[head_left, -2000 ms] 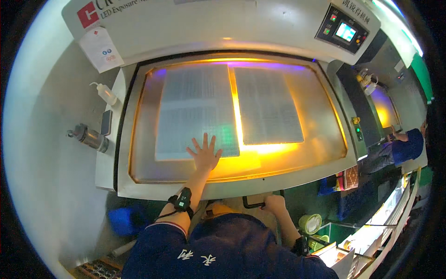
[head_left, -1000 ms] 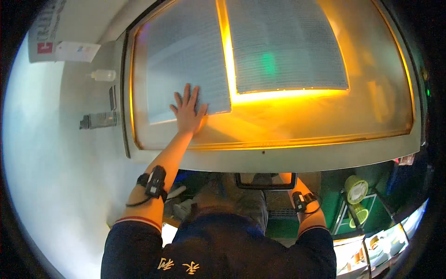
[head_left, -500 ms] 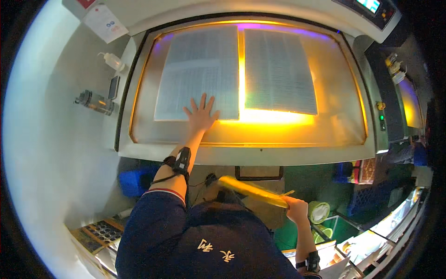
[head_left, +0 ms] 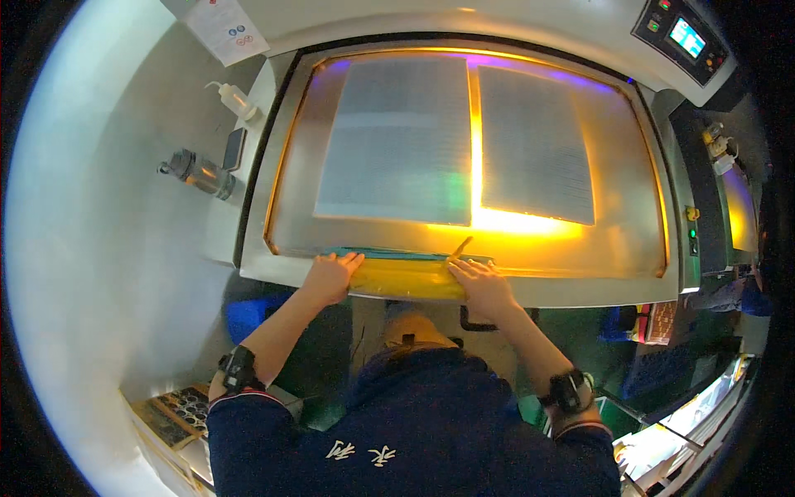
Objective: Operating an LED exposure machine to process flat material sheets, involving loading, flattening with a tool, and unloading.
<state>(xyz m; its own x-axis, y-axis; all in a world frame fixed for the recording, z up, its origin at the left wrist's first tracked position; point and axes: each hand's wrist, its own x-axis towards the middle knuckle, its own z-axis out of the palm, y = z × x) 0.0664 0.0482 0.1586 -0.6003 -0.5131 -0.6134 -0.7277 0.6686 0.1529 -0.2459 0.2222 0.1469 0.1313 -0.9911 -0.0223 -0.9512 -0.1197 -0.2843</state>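
Observation:
A yellow roll of film-like sheet (head_left: 406,278) lies along the near rim of the machine bed, with a teal strip showing on its far side. My left hand (head_left: 333,277) grips its left end, fingers together over the top. At the other end, my right hand (head_left: 482,287) holds it with fingers bent over it, close to a small loose tail that sticks up. Beyond the roll, two grey translucent sheets lie flat on the metal bed (head_left: 629,199): a larger left sheet (head_left: 393,141) and a narrower right sheet (head_left: 534,141). Neither hand touches these sheets.
Bright yellow light glows between and below the sheets. On the left ledge are a white squeeze bottle (head_left: 236,101), a phone (head_left: 235,149) and a grey drinking bottle (head_left: 199,174). A control panel (head_left: 683,40) sits at the far right. Green-lit switches (head_left: 692,234) are on the right side.
My left hand has left the left sheet and come back to the near rim. My right hand has brought the yellow roll up from below onto that rim, where both hands now hold it.

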